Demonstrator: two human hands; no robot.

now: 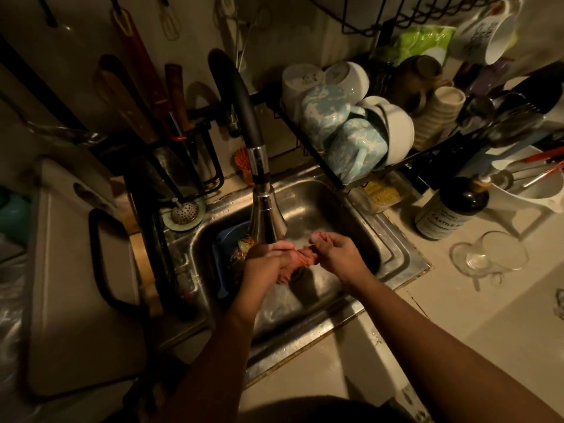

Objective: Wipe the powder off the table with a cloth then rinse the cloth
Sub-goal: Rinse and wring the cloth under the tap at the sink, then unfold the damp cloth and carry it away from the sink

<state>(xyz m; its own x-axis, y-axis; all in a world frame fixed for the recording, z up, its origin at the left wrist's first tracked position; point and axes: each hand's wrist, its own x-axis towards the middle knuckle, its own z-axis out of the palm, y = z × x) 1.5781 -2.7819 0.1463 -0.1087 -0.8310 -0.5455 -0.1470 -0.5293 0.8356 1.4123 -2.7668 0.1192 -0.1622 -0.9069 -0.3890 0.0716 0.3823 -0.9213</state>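
Cloth [300, 260] twisted between left hand [265, 264] and right hand [337, 254].

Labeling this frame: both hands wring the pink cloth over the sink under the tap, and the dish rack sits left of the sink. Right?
One thing is off: the dish rack sits right of the sink, not left; a cutting board is on the left. The head view shows it. The rest holds: the left hand and right hand wring the pink cloth over the sink under the tap.
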